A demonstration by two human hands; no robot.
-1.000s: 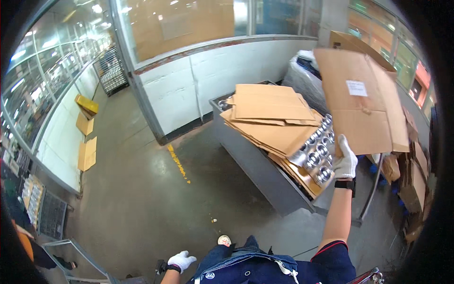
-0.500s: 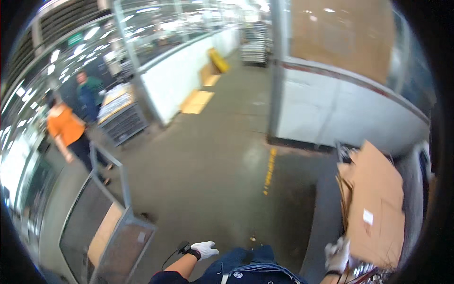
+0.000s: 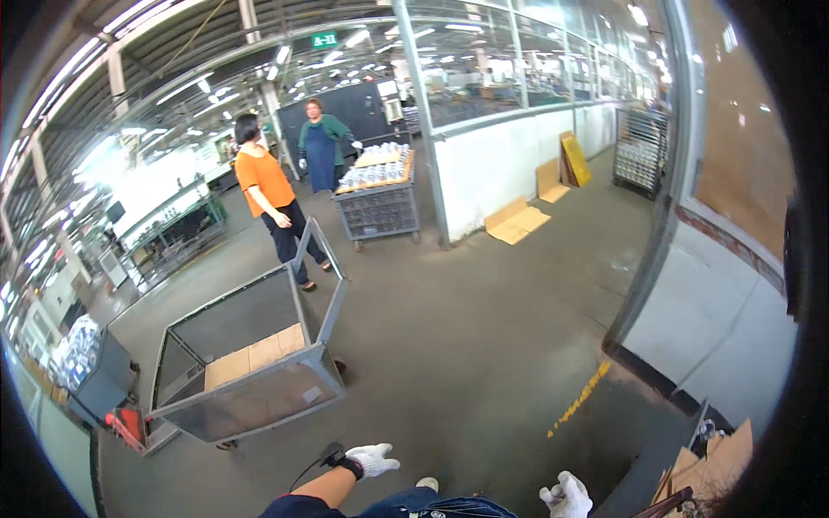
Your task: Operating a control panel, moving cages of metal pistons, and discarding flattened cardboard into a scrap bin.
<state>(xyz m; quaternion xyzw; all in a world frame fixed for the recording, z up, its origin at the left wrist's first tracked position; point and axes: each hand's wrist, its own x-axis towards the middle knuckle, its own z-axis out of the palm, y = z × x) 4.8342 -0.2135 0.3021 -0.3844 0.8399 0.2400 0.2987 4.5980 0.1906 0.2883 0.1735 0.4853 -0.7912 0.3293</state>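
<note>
My left hand (image 3: 373, 460), in a white glove with a black strap and a cabled device at the wrist, reaches out over the floor in front of my body. Its fingers are stretched out and it holds nothing. My right hand (image 3: 567, 496), also in a white glove, hangs at the lower edge with its fingers loosely bent and apart, and nothing shows in it. Nearest to it, further right, are the flattened cardboard sheets (image 3: 725, 466). A grey mesh-sided cart (image 3: 246, 377) with cardboard inside stands ahead on the left, apart from both hands.
Beyond the cart stands a person in orange (image 3: 263, 186); another in a blue apron (image 3: 321, 155) is by a loaded trolley (image 3: 376, 213). Cardboard (image 3: 516, 222) lies against the low white wall (image 3: 484, 177). A tall rack (image 3: 641, 151) stands behind. At far left is a grey bin (image 3: 104, 375).
My view has swung left, so the cart and people sit further right. My right hand has come away from the cardboard sheets. The left hand stays outstretched.
</note>
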